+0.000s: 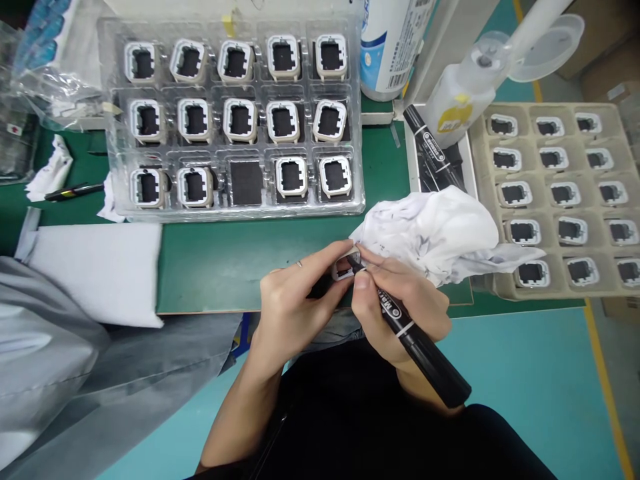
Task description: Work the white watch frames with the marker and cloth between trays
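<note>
Between the fingers of my left hand (295, 300) is a small white square frame (344, 268), much like a watch case, partly hidden by the fingers. My right hand (405, 303) grips a black marker pen (420, 353) with its tip end at the frame's inner edge. Just beyond both hands lies a crumpled white cloth (430, 230). A clear plastic tray (240, 217) at the back left carries rows of similar white frames, and its front-row middle pocket shows only a dark pad (247, 183).
At right stands a beige tray (480, 200) of more frames. Black markers (435, 157) lie in a white box beside a squeeze bottle (457, 100) and a larger white bottle (390, 53). A white foam sheet (100, 267) and a person's sleeve (45, 360) are at left.
</note>
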Demonstrator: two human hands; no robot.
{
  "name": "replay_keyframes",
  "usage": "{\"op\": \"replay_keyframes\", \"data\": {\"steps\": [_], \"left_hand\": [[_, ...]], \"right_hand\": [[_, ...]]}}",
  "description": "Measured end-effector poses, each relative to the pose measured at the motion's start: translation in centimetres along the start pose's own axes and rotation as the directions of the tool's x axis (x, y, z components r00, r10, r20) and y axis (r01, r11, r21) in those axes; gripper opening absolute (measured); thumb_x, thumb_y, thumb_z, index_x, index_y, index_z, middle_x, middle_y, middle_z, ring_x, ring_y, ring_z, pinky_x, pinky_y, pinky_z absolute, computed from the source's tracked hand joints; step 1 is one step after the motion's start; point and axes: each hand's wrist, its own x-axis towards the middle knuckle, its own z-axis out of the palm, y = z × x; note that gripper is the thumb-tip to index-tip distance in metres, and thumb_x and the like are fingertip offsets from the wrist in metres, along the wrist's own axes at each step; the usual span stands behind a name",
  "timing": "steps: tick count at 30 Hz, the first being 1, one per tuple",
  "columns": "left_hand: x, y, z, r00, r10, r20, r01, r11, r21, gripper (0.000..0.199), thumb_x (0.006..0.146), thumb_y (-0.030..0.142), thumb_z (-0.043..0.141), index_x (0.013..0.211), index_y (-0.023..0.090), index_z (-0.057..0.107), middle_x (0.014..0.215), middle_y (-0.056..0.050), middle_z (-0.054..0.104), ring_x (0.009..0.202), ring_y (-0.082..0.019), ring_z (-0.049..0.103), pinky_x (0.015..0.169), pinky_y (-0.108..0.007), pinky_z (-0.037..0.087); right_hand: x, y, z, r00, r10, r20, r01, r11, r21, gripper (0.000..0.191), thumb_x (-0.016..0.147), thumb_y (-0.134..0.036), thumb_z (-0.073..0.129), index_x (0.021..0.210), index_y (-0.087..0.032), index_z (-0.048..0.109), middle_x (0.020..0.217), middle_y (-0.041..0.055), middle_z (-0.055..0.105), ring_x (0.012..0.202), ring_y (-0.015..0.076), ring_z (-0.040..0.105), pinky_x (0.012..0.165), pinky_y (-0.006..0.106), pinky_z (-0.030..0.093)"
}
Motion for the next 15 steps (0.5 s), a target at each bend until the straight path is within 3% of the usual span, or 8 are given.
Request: {"op": "replay_keyframes", "data": {"steps": [7,15], "left_hand": [[0.02,-0.09,0.04,1.0,0.016,0.005,-0.016,1.0,0.001,0.047,0.108,0.014,0.091,0.151,0.031,0.089,0.125,-0.001,0.098,0.098,-0.018,0.096,0.091,-0.023,0.077],[0.07,0.03,0.02,1.0,0.02,0.005,-0.02,1.0,-0.005,0.047,0.107,0.013,0.091,0.151,0.03,0.089,0.129,-0.002,0.097,0.101,-0.018,0.096,0.095,-0.022,0.076]], "right_hand": [[0.13,0.0,0.02,1.0,-0.007,0.011,0.007,1.0,-0.001,0.022,0.102,-0.002,0.08,0.108,-0.023,0.078,0.089,0.0019,0.09,0.084,0.0259,0.096,0.089,0.039,0.088],[0.1,-0.05,-0.02,1.0,0.008,0.002,-0.008,1.0,-0.004,0.025,0.099,-0.001,0.082,0.109,-0.023,0.078,0.093,0.0037,0.093,0.092,0.028,0.098,0.09,0.038,0.087]]}}
